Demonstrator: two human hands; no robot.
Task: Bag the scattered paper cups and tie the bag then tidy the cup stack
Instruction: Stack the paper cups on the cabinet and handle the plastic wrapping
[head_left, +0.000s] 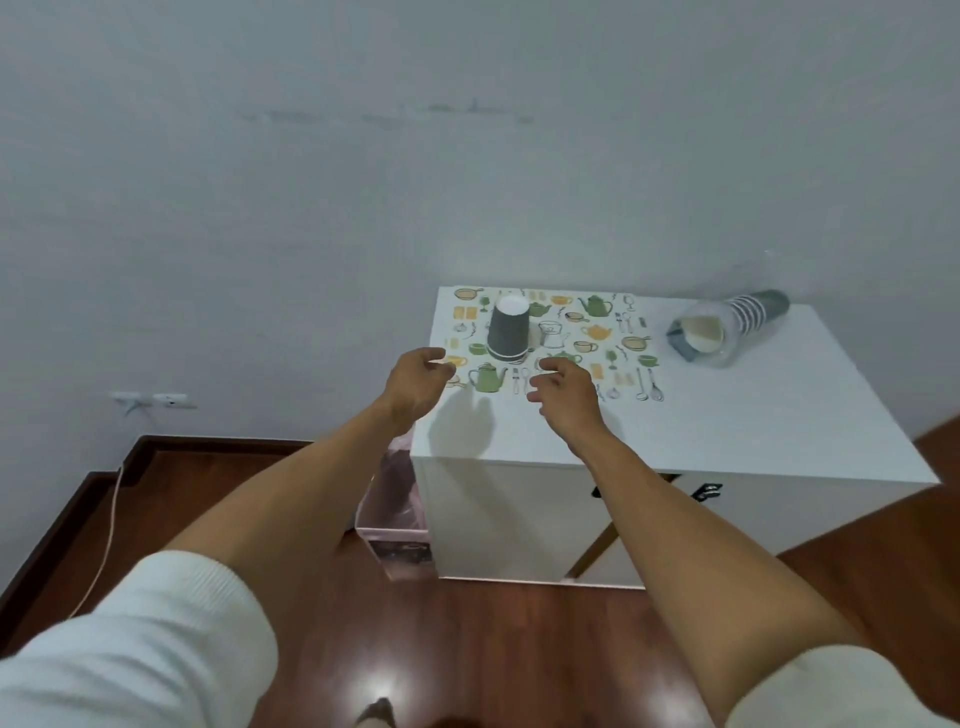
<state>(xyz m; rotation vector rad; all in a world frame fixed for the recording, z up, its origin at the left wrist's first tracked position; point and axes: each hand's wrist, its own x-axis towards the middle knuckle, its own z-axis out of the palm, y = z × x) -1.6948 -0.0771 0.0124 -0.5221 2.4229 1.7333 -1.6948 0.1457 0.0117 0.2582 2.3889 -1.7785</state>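
So the bagged cups (727, 327) lie on the table's (779, 415) far right; now it's stack-tidying. Left hand (415, 382) and right hand (563, 392) hover loosely curled, holding nothing, just short of the upside-down cup stack (508, 327). Next move, I'd guess: cradle it from both sides.

Matt paper cup stack (509, 328); clear glossy plastic bag (711, 332); glossy wood floor (467, 639)

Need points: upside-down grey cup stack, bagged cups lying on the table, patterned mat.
grey cup stack (508, 332), head view, on its side wall
bagged cups (727, 328), head view, on the clear bag's middle
patterned mat (597, 332), head view, on a bare printed part
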